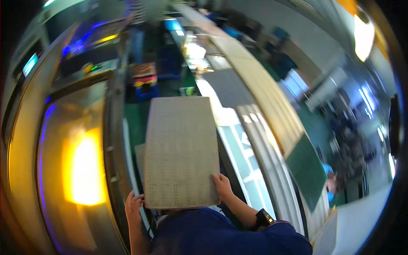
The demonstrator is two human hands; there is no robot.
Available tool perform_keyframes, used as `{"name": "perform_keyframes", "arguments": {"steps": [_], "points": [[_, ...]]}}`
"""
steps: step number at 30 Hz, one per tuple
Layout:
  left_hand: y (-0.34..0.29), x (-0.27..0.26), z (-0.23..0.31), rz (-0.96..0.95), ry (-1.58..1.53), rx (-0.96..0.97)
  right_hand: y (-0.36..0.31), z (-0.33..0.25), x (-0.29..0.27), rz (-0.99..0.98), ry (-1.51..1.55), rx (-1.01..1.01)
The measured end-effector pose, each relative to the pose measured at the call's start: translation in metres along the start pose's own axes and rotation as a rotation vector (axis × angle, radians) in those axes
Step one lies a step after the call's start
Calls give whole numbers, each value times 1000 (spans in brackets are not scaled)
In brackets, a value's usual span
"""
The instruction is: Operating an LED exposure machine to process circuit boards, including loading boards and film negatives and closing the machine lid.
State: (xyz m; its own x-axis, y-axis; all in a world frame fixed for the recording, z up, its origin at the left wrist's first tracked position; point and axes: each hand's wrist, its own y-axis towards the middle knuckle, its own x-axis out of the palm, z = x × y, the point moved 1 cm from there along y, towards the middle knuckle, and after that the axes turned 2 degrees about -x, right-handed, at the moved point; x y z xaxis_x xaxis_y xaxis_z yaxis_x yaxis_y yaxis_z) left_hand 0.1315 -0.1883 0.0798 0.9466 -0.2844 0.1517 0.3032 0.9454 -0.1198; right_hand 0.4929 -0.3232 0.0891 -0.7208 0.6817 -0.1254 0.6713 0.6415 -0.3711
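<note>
A large flat grey-beige board [181, 148] with rows of small dark dots or holes is in front of my body, its near edge close to my dark blue shirt. My right hand [222, 188] grips the board's right edge near the lower corner, thumb on top and the other fingers hidden beneath. At the lower left corner, my left hand [134, 205] is against the board's edge with its fingers curled; part of its grip is hidden. A dark watch [266, 217] is on my right wrist.
On the left runs a machine with a glowing yellow window [85, 165]. To the right stands a long bench with a lit surface [244, 155] and a dark green panel [307, 172]. Ahead, a blue crate [146, 91] sits on the green floor. Another person [330, 182] is at far right.
</note>
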Motion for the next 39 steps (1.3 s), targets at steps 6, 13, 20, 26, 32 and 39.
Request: {"name": "perform_keyframes", "arguments": {"steps": [6, 13, 20, 26, 32, 39], "points": [[34, 85, -44, -195, 136, -296, -48, 108, -138, 429, 491, 138], [65, 291, -14, -746, 229, -151, -24, 159, -195, 451, 873, 148], [26, 469, 25, -1168, 202, -291, -37, 128, -241, 205, 455, 88], [11, 550, 24, -1092, 93, -460, -59, 162, -223, 161, 34, -19], [-1, 505, 54, -1431, 332, -559, -91, 178, -222, 139, -120, -140], [-2, 532, 58, -1003, 46, -640, -77, 160, -233, 51, -633, -339]]}}
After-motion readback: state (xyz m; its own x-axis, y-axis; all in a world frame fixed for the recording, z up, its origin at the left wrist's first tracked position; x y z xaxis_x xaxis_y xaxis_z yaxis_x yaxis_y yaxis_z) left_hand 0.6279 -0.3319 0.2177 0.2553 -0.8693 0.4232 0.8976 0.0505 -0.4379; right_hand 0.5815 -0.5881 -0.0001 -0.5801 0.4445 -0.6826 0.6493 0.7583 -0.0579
